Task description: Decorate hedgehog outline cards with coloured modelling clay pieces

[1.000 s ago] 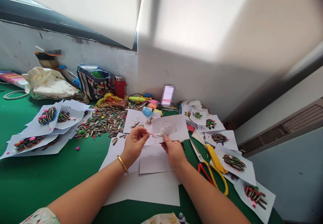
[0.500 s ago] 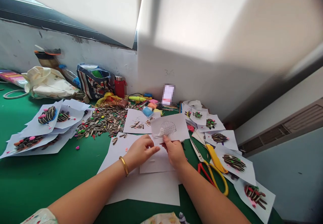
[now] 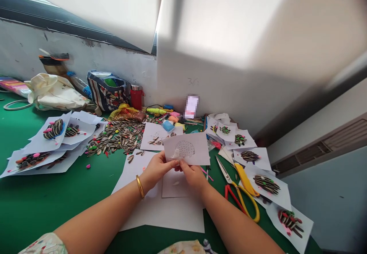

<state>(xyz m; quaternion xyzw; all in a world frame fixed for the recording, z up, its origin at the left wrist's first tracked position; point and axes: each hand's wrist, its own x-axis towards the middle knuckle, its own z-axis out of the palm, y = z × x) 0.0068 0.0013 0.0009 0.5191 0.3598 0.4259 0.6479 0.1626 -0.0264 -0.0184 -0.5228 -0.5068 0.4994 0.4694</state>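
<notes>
Both hands hold a small white card [image 3: 201,155] up by its lower edge. It bears a pen drawing of a dotted, rounded animal, with a whitish patch of clay or paste [image 3: 175,154] at the drawing's lower left. The thumb of my left hand [image 3: 159,169] presses the card's bottom left, its fingers partly hidden behind. My right hand [image 3: 194,176] pinches the bottom middle, thumb in front. Beneath lies another card [image 3: 172,188] with a small white bit on it, over larger white sheets [image 3: 160,216]. Another drawn card [image 3: 147,131] with sunflower seeds on it lies just beyond.
A heap of sunflower seeds [image 3: 123,137] spreads at the back left. Seed-decorated cards [image 3: 57,145] are stacked left; more cards [image 3: 276,175] line the right. Yellow-handled scissors [image 3: 242,196] and a yellow cutter [image 3: 245,179] lie right of my hand. Coloured clay [image 3: 168,126] and a phone [image 3: 191,107] are behind.
The held card has shifted left and slightly down, and now faces me more squarely. My left hand has moved in to grip its lower edge; the right hand has slid lower on it.
</notes>
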